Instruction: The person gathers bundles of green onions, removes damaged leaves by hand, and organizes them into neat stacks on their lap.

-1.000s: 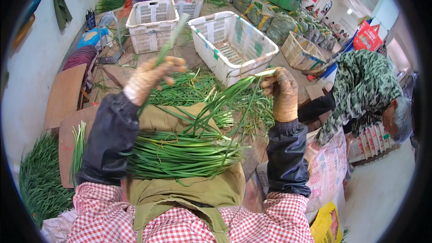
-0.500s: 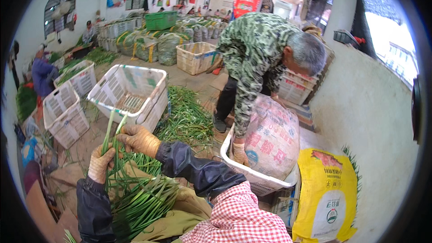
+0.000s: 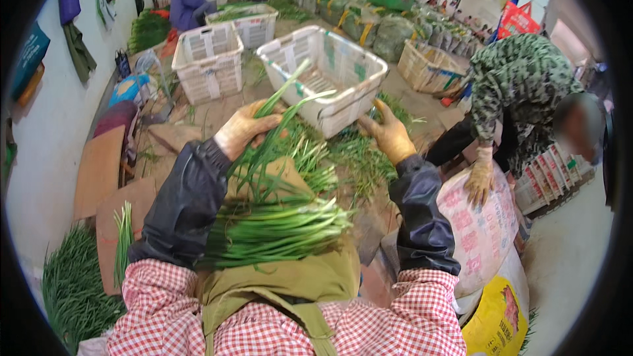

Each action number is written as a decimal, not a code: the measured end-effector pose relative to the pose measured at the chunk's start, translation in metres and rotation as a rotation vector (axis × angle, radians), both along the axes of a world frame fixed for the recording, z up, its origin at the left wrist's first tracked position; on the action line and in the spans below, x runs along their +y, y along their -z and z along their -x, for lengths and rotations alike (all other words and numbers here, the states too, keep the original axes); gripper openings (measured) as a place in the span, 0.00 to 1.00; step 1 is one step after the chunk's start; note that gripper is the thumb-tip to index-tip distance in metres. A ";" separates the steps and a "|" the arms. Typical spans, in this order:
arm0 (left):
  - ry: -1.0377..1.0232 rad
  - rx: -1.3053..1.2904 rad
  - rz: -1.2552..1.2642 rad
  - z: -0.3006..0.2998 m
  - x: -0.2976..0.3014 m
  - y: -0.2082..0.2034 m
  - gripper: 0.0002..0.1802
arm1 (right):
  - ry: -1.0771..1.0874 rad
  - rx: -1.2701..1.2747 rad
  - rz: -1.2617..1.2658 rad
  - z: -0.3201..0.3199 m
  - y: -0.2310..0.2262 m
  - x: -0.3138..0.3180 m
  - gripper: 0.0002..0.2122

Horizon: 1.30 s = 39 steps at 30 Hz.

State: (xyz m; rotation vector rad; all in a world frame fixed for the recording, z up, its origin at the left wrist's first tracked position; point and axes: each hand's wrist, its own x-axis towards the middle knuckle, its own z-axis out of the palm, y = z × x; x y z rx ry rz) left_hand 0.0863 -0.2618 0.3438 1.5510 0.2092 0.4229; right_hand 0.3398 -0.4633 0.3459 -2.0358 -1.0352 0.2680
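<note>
In my gloved left hand, the fingers are closed around a few green onions, their pale ends pointing up and away from me. My right hand, also in a yellowish glove, is raised with its thumb and fingers apart and nothing in it. It is close to the near right corner of a white plastic crate, though I cannot tell if it touches. Across the olive apron on my lap lies a thick bundle of green onions, pale ends to the right.
At right, a co-worker in a camouflage jacket bends over a stuffed pinkish-white sack, one gloved hand on it. A yellow sack lies nearer. More greens are heaped at left, by cardboard. Another white crate stands farther off.
My view has swung left. My right hand has left the stalks, moved right and opened; my left hand still grips them. The co-worker's gloved hand now rests on the sack.
</note>
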 end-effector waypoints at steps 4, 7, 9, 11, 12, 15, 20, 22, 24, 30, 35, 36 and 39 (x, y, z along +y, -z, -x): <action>0.002 0.091 -0.045 -0.007 -0.020 0.000 0.22 | -0.445 0.525 -0.359 0.072 -0.015 0.038 0.11; 0.049 0.031 -0.129 -0.012 -0.047 -0.010 0.20 | -0.553 0.593 -0.409 0.079 -0.026 0.046 0.10; -0.134 0.202 -0.439 -0.001 -0.033 -0.030 0.24 | -0.558 0.621 -0.307 0.072 -0.028 0.044 0.12; -0.356 -0.206 -0.522 0.034 0.022 -0.048 0.17 | -0.425 0.330 -0.101 0.046 0.008 0.039 0.14; -0.644 -0.260 -0.814 0.056 0.028 -0.072 0.15 | -0.385 0.233 0.056 0.034 0.034 0.034 0.12; -1.038 -0.354 -0.996 0.137 0.061 -0.133 0.16 | -0.600 -0.144 0.581 0.034 0.083 0.016 0.25; -0.699 0.261 -1.175 0.088 0.033 -0.045 0.14 | -0.557 0.574 0.647 0.034 0.148 -0.004 0.15; -0.413 0.293 -0.956 0.058 0.011 0.001 0.18 | -0.572 0.460 0.353 0.045 0.131 -0.007 0.13; -0.238 0.491 -0.456 0.043 0.004 0.034 0.19 | -0.527 0.256 0.284 0.060 0.097 0.002 0.13; 0.129 0.527 -0.023 0.022 0.002 0.071 0.17 | -0.468 0.392 0.114 0.071 0.042 0.027 0.10; -0.092 0.420 0.067 0.023 0.014 0.066 0.12 | -0.288 0.804 -0.113 0.033 0.044 0.026 0.23; -0.092 0.426 0.058 0.024 0.017 0.066 0.12 | -0.327 0.846 -0.059 0.029 0.045 0.023 0.26; -0.072 0.428 0.020 0.020 0.019 0.072 0.12 | -0.435 0.819 -0.030 0.048 0.060 0.031 0.26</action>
